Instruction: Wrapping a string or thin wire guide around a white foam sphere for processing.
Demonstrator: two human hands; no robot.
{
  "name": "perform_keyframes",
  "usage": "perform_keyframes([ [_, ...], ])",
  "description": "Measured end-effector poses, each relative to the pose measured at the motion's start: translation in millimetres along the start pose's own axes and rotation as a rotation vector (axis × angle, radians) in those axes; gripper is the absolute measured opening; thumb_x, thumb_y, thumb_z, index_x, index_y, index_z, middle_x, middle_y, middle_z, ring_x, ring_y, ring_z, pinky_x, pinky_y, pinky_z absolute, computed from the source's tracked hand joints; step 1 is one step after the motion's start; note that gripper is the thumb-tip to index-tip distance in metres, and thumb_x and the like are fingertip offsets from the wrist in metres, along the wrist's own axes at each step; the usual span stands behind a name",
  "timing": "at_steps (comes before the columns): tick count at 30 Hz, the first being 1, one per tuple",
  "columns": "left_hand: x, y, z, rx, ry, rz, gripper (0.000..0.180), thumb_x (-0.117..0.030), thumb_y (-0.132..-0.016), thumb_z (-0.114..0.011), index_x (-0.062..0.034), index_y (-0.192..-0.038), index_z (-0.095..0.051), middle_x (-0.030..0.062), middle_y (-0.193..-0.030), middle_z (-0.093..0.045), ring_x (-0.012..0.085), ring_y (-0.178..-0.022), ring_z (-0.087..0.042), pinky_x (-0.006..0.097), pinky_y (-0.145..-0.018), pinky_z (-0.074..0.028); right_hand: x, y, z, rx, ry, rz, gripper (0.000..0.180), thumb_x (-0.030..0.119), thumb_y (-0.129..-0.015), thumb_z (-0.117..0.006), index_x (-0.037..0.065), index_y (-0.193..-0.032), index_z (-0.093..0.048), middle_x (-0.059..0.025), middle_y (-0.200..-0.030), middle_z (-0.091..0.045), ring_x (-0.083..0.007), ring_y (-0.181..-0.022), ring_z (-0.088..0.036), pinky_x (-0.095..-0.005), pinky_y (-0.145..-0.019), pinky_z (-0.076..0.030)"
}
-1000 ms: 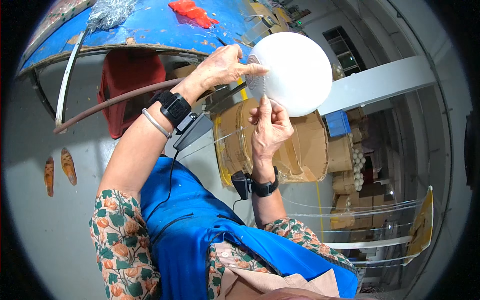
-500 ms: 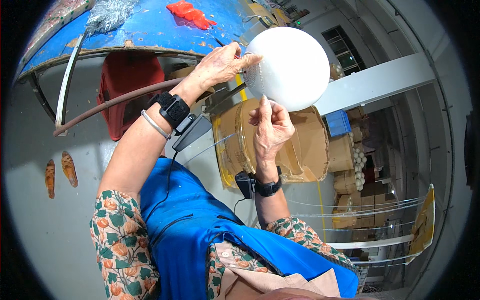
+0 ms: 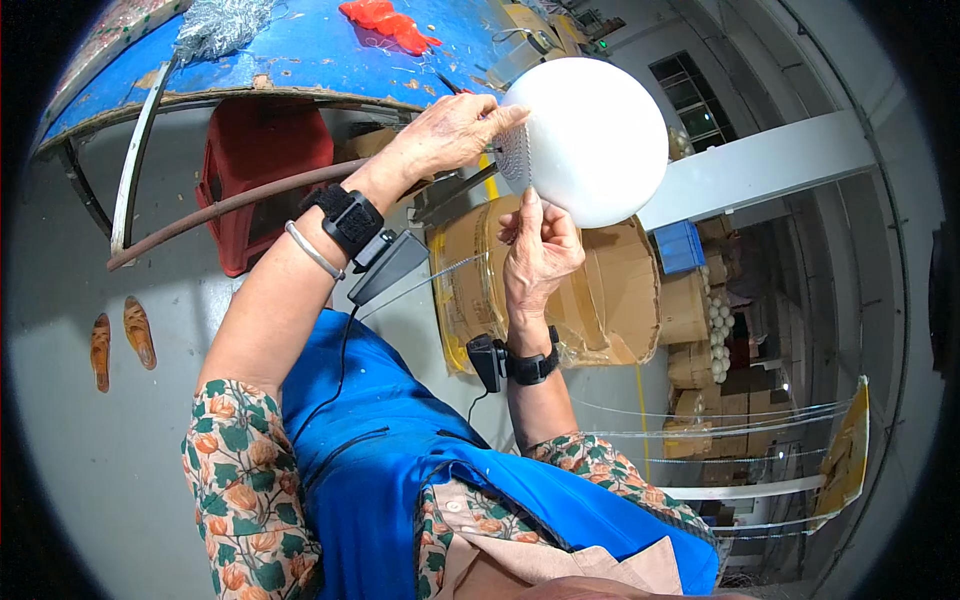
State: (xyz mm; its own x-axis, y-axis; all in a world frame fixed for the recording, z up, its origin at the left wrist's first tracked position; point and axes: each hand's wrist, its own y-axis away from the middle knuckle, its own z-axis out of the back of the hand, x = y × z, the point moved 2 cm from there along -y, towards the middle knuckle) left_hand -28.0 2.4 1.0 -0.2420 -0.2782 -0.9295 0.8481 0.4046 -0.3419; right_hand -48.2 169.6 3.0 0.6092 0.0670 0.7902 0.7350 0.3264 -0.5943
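Observation:
A smooth white ball [image 3: 600,145] is in front of me at the upper middle, beside the blue table. Rows of thin silver beaded cord [image 3: 515,158] curve in rings over its left side. My left hand [image 3: 455,132] is at that side with its fingers curled; one stretched digit presses the upper end of the outer row against the ball. What its curled fingers hold, if anything, is hidden. Below the ball, my right hand [image 3: 542,250] pinches the cord between thumb and forefinger at the ball's lower left edge. A loose silver strand [image 3: 425,283] slants down to the left behind my right hand.
The blue table [image 3: 310,60] carries a silver tinsel heap [image 3: 225,28] and a red bundle [image 3: 390,25]. Beneath it is a red stool [image 3: 262,185]. A large cardboard box [image 3: 600,300] stands behind my right hand. Silver strands [image 3: 740,433] stretch at the right; slippers [image 3: 138,332] lie on the floor.
The ball appears slightly farther right and lower. My left hand has shifted a little down with it, and my right hand remains at the ball's lower left edge, pinching the cord.

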Motion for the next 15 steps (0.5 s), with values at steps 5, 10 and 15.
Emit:
perform_keyframes([
  [5,-0.3,1.3,1.8,0.019,0.072,0.000,0.074,-0.068,-0.070,-0.052,0.0030,-0.090,-0.060,0.0139,-0.068,-0.060,0.0238,-0.067,-0.060,0.034,-0.063,-0.048,-0.9,-0.7,0.2,-0.002,0.006,0.022,0.020,0.014,-0.084,-0.059,-0.002,-0.073,-0.055,-0.0051,-0.056,-0.057,-0.0064,-0.046,-0.051,-0.0186,-0.043,-0.042],
  [10,5.3,-2.0,3.6,0.031,-0.096,0.098,0.078,-0.071,-0.061,-0.060,0.0053,-0.080,-0.060,0.0133,-0.065,-0.060,0.0196,-0.061,-0.061,0.032,-0.057,-0.049,12.1,-0.1,1.1,0.087,0.007,-0.064,0.018,0.014,-0.084,-0.059,-0.002,-0.075,-0.057,-0.0034,-0.055,-0.055,-0.0052,-0.044,-0.048,-0.0172,-0.042,-0.039],
  [15,4.9,-0.1,6.2,-0.085,-0.068,0.010,0.068,-0.064,-0.070,-0.058,0.0026,-0.084,-0.055,0.0021,-0.049,-0.050,0.0086,-0.043,-0.048,0.023,-0.039,-0.038,26.2,4.3,11.3,0.178,0.087,-0.094,0.015,0.013,-0.085,-0.058,-0.001,-0.082,-0.058,-0.0001,-0.056,-0.054,-0.0035,-0.047,-0.048,-0.0173,-0.043,-0.037],
])
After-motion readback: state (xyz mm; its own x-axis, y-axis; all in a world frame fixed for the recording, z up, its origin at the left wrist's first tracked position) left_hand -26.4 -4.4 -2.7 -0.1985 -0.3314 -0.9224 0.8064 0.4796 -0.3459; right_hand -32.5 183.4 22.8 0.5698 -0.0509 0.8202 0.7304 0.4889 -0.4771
